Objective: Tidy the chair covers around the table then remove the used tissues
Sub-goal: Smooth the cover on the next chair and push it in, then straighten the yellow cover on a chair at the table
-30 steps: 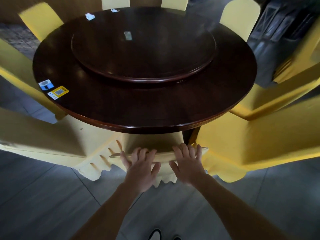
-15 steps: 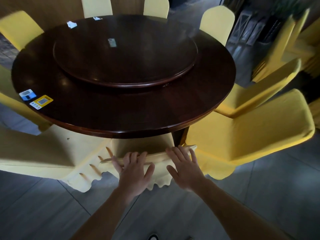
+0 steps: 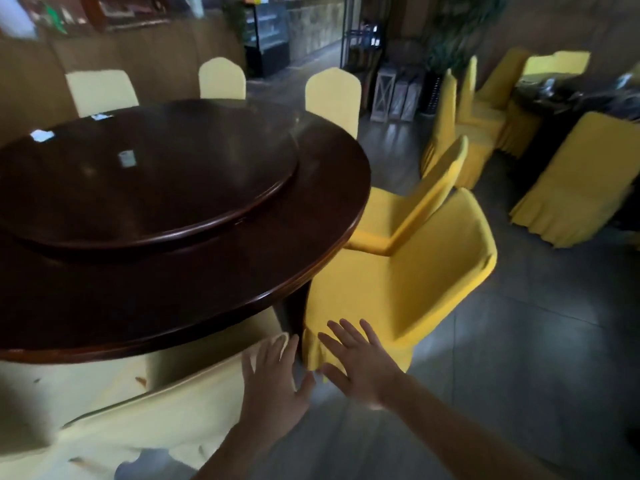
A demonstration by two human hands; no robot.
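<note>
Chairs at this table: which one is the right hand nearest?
The bright yellow chair at the table's right edge; the right hand overlaps its skirt corner, while the left hand is over the paler cover.

Around me I see a grey tiled floor (image 3: 519,358), a brown panelled wall (image 3: 145,64) on the far left, a dark display cabinet (image 3: 266,39) at the back, a green plant (image 3: 457,32) beside a white crate (image 3: 384,95), and dim light that leaves the far room blurred.
</note>
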